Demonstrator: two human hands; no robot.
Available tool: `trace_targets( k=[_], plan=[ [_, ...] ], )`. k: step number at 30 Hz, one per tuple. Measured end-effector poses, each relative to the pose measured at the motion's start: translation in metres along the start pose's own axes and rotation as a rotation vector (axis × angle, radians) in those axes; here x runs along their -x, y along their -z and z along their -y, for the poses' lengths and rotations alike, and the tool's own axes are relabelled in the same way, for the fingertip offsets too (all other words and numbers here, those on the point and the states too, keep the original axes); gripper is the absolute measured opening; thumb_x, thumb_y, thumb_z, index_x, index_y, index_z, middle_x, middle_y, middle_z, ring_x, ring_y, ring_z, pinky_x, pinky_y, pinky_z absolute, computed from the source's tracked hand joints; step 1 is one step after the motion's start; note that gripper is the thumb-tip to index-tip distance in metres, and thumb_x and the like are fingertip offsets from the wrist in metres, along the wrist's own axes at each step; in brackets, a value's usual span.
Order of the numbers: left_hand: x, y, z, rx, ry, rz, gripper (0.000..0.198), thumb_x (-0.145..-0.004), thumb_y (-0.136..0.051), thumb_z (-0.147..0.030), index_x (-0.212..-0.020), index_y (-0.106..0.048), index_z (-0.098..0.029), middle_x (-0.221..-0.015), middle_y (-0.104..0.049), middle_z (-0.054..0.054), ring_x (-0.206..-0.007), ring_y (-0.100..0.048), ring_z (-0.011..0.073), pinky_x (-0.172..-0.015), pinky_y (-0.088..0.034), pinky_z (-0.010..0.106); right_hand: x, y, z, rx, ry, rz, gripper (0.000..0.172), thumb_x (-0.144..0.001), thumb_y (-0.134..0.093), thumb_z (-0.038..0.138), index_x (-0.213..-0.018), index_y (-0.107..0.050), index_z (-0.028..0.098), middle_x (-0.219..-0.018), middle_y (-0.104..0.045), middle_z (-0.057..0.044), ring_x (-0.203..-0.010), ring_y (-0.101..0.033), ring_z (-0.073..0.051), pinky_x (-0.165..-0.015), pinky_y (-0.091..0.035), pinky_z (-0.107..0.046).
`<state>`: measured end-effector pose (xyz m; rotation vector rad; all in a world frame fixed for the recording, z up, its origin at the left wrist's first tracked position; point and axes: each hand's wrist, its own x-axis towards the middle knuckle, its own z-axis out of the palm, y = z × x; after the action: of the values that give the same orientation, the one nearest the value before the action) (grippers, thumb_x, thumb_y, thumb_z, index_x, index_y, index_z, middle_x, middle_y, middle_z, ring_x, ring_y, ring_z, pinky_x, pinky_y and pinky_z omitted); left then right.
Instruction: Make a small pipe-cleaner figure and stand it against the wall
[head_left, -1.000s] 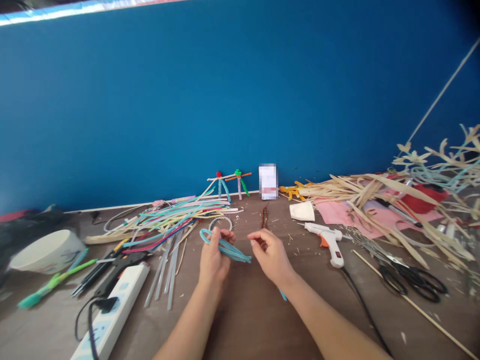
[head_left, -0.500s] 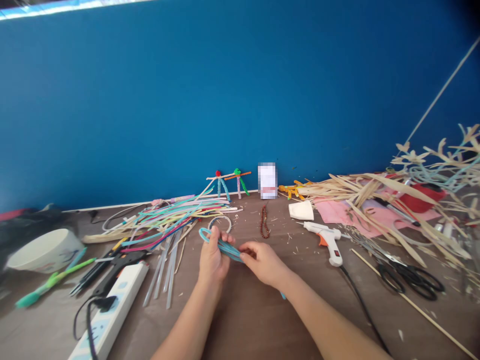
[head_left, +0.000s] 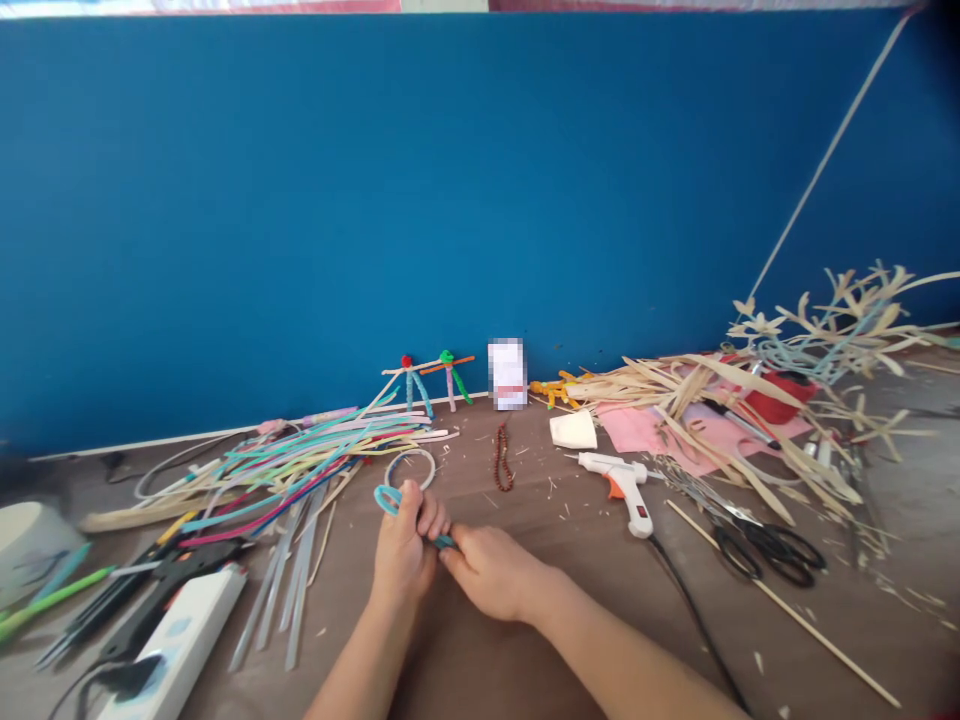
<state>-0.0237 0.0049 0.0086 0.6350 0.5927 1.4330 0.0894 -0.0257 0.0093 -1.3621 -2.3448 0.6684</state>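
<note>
A deep blue wall [head_left: 375, 200] rises behind a brown work table [head_left: 540, 480], and many craft things lie over it. Near the middle of the front edge, the left hand [head_left: 401, 545] closes its fingers around a light blue pipe cleaner [head_left: 388, 499], which is bent into a small loop and stands out above the hand. The right hand [head_left: 491, 572] is just beside it, and its fingertips [head_left: 450, 556] seem to pinch the short end of the same piece. This piece looks light and soft; it should bend easily and keep its shape, so the best place to take hold is near the bend. Just behind the hands lies a thin pale ring [head_left: 410, 467]. To the left are a pile of long coloured strips [head_left: 300, 460] and clear glue sticks [head_left: 289, 570]; to the right are a white hot glue gun [head_left: 619, 490] and black-handled scissors [head_left: 765, 552].
</note>
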Motion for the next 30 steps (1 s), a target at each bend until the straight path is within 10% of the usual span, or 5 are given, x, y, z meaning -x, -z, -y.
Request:
trace_targets(
  k=[7, 16, 22, 30],
  plan=[
    [0.002, 0.0, 0.0, 0.017, -0.007, 0.017, 0.025, -0.079, -0.047, -0.04, -0.07, -0.048, -0.017, -0.038, -0.025, -0.01, -0.03, -0.021, 0.0026, -0.036, -0.022, 0.017, -0.003, -0.006, -0.003, -0.056, -0.005, -0.044, 0.027, -0.085, -0.029, 0.026, -0.084, -0.054, 0.016, -0.081, -0.064, -0.01, -0.072, -0.059, -0.021, -0.057, -0.033, -0.026],
    [0.006, -0.006, -0.001, -0.012, -0.028, 0.097, 0.034, -0.075, -0.052, -0.022, -0.108, -0.048, -0.021, -0.077, -0.049, 0.0, -0.066, -0.048, 0.0098, -0.061, -0.039, 0.023, -0.016, -0.025, -0.011, -0.578, -0.055, -0.261, 0.024, -0.084, -0.032, 0.026, -0.07, -0.049, 0.017, -0.064, -0.054, -0.002, -0.057, -0.048, -0.013, -0.051, -0.034, -0.022],
    [0.008, -0.012, -0.001, -0.029, -0.031, 0.052, 0.037, -0.079, -0.041, -0.042, -0.108, -0.051, -0.021, -0.078, -0.05, 0.002, -0.063, -0.048, 0.0122, -0.062, -0.041, 0.027, -0.02, -0.032, -0.016, -0.627, -0.105, -0.29, 0.025, -0.084, -0.032, 0.028, -0.067, -0.047, 0.017, -0.058, -0.051, 0.0, -0.052, -0.045, -0.012, -0.048, -0.033, -0.022],
    [0.004, -0.004, 0.001, -0.101, -0.081, 0.023, 0.017, -0.074, -0.054, -0.025, -0.09, -0.056, -0.019, -0.069, -0.041, -0.002, -0.057, -0.04, 0.0065, -0.061, -0.038, 0.021, -0.011, -0.018, -0.011, -0.432, -0.034, -0.262, 0.016, -0.081, -0.041, 0.027, -0.085, -0.055, 0.018, -0.075, -0.06, -0.006, -0.069, -0.056, -0.018, -0.06, -0.04, -0.026]
  ],
)
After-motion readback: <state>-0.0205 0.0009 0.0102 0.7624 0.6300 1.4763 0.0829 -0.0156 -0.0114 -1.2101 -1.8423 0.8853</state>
